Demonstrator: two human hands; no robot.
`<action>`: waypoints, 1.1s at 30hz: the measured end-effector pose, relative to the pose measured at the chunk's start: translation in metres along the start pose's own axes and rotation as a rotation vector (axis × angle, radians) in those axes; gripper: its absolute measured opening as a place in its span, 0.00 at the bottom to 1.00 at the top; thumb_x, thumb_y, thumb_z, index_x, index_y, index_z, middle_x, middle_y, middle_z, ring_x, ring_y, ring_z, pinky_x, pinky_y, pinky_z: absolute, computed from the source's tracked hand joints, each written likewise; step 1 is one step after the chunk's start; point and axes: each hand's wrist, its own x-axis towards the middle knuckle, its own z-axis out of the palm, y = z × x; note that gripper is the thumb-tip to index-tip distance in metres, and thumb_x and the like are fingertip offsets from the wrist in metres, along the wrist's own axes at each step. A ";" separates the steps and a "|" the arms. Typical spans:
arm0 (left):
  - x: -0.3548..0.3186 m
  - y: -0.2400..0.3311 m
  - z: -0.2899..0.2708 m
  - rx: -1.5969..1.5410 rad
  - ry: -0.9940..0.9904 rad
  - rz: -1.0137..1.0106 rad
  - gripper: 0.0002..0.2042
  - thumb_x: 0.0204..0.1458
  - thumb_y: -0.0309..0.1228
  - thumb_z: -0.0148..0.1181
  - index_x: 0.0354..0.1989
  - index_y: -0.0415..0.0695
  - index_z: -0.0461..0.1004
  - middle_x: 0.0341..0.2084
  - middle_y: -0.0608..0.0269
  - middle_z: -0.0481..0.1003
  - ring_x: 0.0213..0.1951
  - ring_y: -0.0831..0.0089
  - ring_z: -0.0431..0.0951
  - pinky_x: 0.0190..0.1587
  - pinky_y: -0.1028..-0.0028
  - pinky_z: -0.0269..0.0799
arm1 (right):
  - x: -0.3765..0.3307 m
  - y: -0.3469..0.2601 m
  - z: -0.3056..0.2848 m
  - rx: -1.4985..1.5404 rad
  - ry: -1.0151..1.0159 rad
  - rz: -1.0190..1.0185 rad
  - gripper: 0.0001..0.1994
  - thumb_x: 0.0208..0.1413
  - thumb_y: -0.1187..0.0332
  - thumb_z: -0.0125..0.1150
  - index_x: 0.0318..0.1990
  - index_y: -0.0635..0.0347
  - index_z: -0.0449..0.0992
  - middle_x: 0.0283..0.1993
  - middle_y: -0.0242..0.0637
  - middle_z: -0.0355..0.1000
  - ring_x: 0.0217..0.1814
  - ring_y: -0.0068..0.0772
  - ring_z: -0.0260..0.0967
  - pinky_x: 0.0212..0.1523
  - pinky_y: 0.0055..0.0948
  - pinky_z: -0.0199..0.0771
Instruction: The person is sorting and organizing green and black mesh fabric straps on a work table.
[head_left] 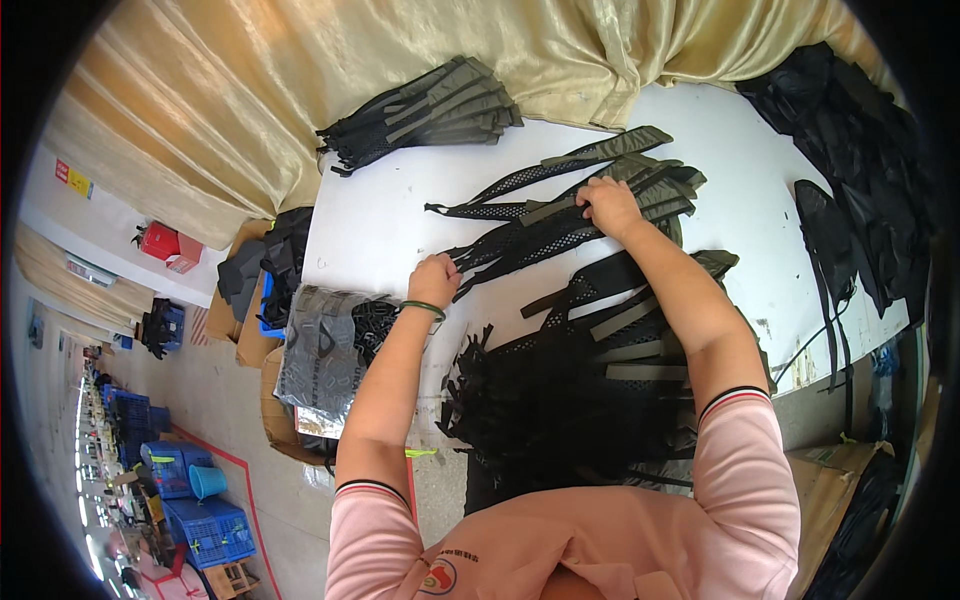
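On the white table (370,215) in front of me lies a small stack of padded shoulder straps (540,238), black mesh at their narrow ends and olive fabric at their wide ends. My right hand (610,205) is closed on the upper strap near its olive part. My left hand (433,280), with a dark green bangle at the wrist, pinches the narrow tip of a strap. Another strap (600,153) lies just beyond the stack. Nearer my body, a large dark heap of similar straps (590,400) hangs over the table's front edge.
A fanned bundle of straps (435,110) lies at the back left by the gold curtain (560,50). A clear bag of black buckles (325,345) sits at the left edge. Black bags (840,150) are piled at the right. Cardboard boxes (255,340) stand beside the table.
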 end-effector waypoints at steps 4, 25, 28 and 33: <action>0.000 0.008 -0.017 -0.221 0.063 -0.027 0.07 0.48 0.27 0.60 0.31 0.40 0.68 0.19 0.58 0.73 0.22 0.66 0.73 0.27 0.69 0.70 | -0.005 0.006 -0.009 0.079 -0.041 0.004 0.05 0.42 0.71 0.62 0.28 0.51 0.73 0.37 0.30 0.71 0.48 0.35 0.66 0.47 0.39 0.62; -0.128 0.108 -0.135 -1.050 -0.443 -0.003 0.03 0.49 0.21 0.60 0.32 0.38 0.75 0.22 0.66 0.75 0.21 0.81 0.73 0.24 0.84 0.67 | -0.181 -0.142 -0.144 0.662 0.119 -0.379 0.19 0.50 0.68 0.63 0.49 0.62 0.70 0.45 0.43 0.73 0.46 0.44 0.71 0.45 0.36 0.71; -0.130 0.123 -0.148 -1.077 -0.479 0.080 0.05 0.51 0.22 0.58 0.36 0.38 0.73 0.24 0.63 0.76 0.23 0.79 0.75 0.26 0.82 0.69 | -0.168 -0.181 -0.104 0.963 0.090 -0.366 0.15 0.53 0.71 0.59 0.49 0.64 0.71 0.39 0.41 0.74 0.39 0.38 0.72 0.41 0.31 0.72; -0.108 -0.014 -0.122 -0.937 0.124 -0.275 0.06 0.57 0.30 0.54 0.34 0.40 0.74 0.22 0.67 0.75 0.20 0.82 0.70 0.24 0.82 0.65 | -0.161 -0.209 -0.088 1.254 -0.139 -0.157 0.10 0.57 0.74 0.53 0.45 0.64 0.74 0.29 0.39 0.73 0.25 0.25 0.69 0.29 0.22 0.69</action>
